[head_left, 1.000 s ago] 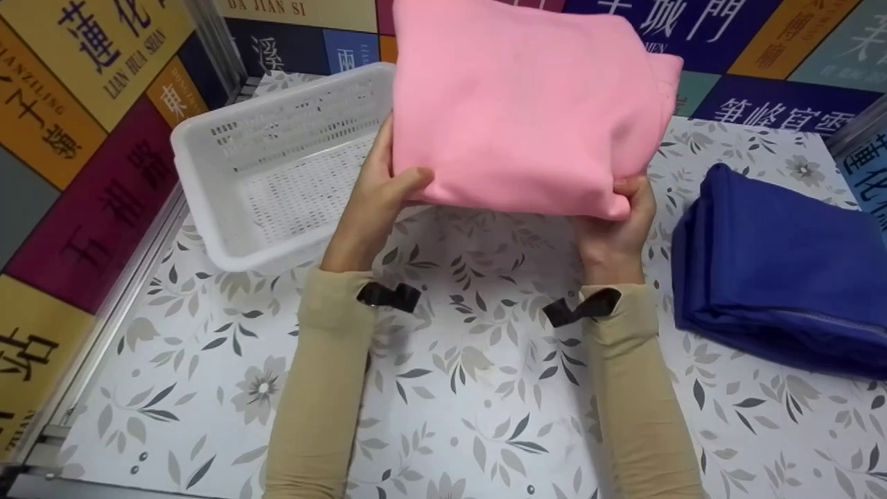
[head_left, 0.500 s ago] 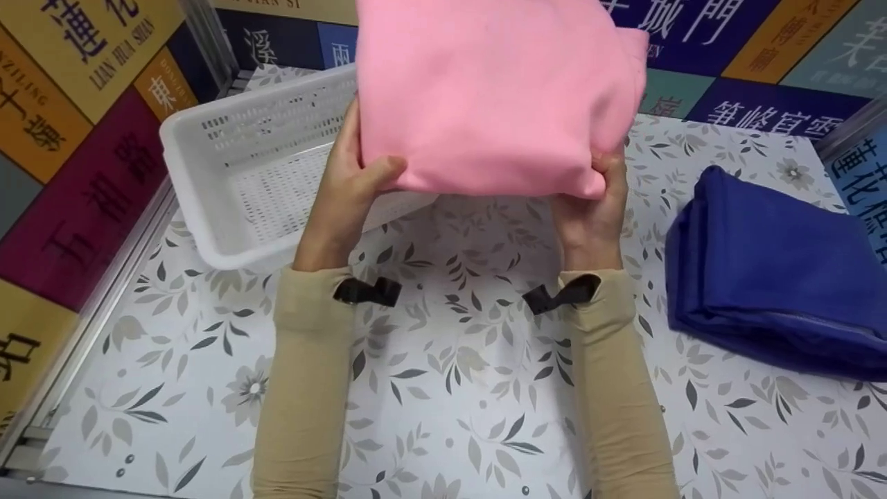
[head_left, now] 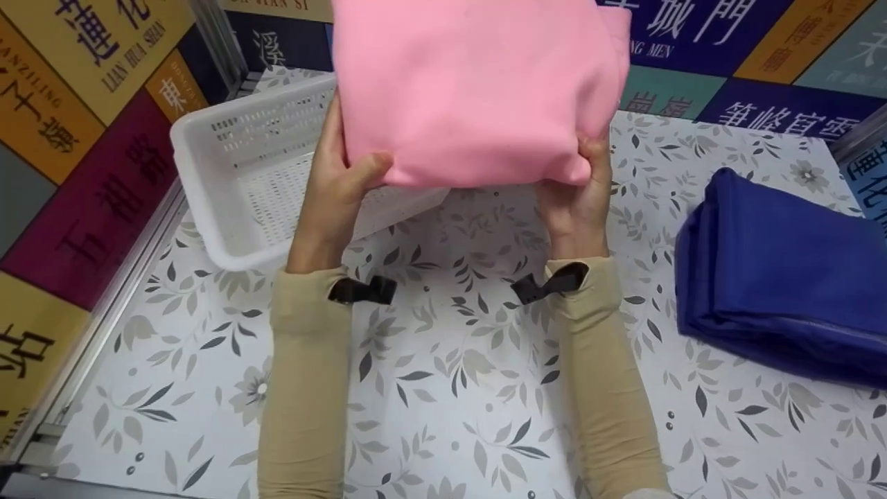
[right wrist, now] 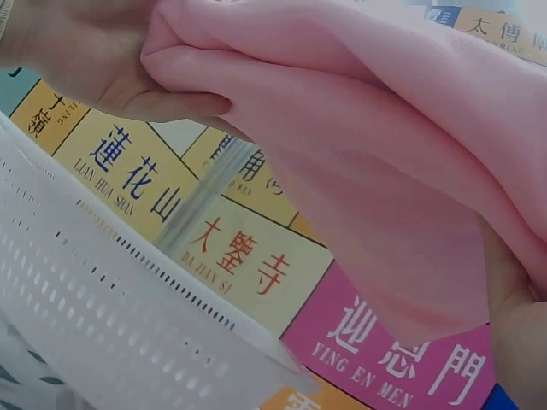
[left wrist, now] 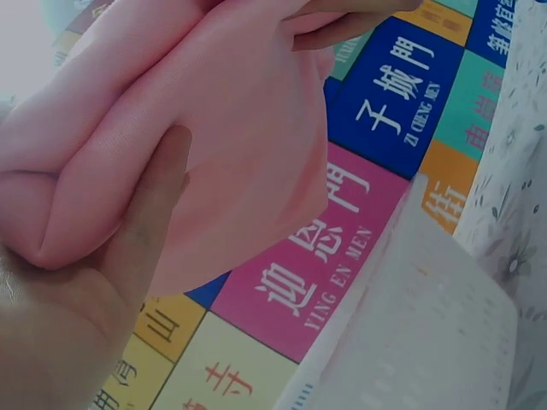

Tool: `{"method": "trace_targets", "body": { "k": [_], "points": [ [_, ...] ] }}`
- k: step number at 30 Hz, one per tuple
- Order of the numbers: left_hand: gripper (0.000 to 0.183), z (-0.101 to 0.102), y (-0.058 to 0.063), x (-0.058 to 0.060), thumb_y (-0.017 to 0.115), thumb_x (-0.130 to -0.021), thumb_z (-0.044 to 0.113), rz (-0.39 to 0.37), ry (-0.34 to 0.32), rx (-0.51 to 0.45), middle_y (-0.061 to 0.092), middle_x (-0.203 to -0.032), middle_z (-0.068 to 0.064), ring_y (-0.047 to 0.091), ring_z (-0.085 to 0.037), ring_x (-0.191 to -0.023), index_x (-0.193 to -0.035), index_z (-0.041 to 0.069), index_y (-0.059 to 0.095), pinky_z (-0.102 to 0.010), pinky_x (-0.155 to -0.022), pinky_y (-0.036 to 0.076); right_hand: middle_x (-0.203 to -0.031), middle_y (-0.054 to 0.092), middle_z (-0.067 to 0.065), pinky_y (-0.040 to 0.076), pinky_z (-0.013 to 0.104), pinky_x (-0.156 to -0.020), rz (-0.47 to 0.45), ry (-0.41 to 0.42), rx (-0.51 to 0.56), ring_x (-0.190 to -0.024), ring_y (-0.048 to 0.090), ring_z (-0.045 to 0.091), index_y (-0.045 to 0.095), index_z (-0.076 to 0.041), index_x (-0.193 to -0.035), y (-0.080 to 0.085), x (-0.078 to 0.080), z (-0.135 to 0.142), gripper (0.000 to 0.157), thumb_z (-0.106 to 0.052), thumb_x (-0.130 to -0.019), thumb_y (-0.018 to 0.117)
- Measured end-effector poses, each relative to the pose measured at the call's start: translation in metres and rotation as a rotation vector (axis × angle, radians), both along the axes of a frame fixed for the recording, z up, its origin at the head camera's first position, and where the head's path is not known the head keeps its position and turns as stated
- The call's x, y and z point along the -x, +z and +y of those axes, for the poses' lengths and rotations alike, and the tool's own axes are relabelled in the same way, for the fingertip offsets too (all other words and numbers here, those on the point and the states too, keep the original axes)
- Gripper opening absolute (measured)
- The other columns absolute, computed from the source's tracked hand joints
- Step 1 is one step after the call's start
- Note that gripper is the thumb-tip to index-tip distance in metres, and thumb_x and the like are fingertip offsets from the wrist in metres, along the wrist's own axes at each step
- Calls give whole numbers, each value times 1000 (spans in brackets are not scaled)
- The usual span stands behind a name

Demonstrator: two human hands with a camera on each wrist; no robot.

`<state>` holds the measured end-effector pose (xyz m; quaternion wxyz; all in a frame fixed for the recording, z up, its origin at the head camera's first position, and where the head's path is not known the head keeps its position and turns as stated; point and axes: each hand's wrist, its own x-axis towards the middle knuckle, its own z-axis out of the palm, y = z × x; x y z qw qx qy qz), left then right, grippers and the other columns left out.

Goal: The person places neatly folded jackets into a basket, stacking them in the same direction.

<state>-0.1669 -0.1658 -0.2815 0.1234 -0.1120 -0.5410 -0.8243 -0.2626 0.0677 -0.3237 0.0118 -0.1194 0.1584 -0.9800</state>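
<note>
Multicoloured panels [head_left: 97,215] lettered in Chinese walled the floral-patterned tabletop [head_left: 450,388] along its left, far and right edges.

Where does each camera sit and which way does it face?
Head: on the head, facing forward and down; shows both sleeves, left hand and right hand gripping the pink cloth.
Left wrist: on that wrist, facing pink cloth and lettered wall; left hand near, right hand top right.
Right wrist: on that wrist, facing likewise; right hand near, left hand top left.
Both wrist views share the white basket and magenta panel.
</note>
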Motion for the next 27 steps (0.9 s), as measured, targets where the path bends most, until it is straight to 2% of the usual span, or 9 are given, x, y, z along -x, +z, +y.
{"method": "trace_targets", "body": {
  "k": [4, 13, 16, 21, 27],
  "points": [
    [87, -4, 1, 0, 52, -73, -7, 9, 15, -18, 36, -133, -7, 49, -33, -104, -144, 19, 11, -43, -79, 48, -97, 49, 15, 43, 36, -61, 21, 5, -16, -76, 50, 27, 47, -11, -114, 1, 3, -7, 59, -1, -59, 66],
    [88, -10, 1, -2, 54, -71, -6, 17, 33, -66, 34, -136, -5, 48, -32, -107, -144, 17, 11, -45, -85, 45, -98, 50, 15, 42, 35, -67, -19, 14, 5, -81, 49, 27, 48, -11, -115, 2, 4, -19, 60, 2, -58, 63],
    [87, -12, 1, -2, 53, -71, -6, 26, 43, -71, 33, -136, -4, 48, -32, -108, -144, 17, 11, -44, -85, 45, -97, 50, 15, 43, 35, -64, -9, 26, 2, -79, 49, 27, 47, -9, -113, 3, 6, -22, 58, 1, -58, 64],
    [86, -16, 1, -5, 52, -71, -6, 49, 55, -73, 33, -137, -4, 46, -31, -109, -144, 16, 13, -43, -88, 43, -95, 50, 14, 42, 34, -61, -10, 35, -2, -76, 49, 26, 48, -12, -114, 3, 8, -28, 63, 1, -55, 67],
    [86, -25, 5, -9, 52, -71, -8, 75, 67, -88, 32, -138, -3, 44, -30, -114, -144, 15, 13, -39, -95, 38, -96, 50, 15, 42, 33, -59, -12, 61, -1, -76, 49, 26, 46, -9, -113, 4, 8, -41, 57, -1, -60, 65]
  ]
}}
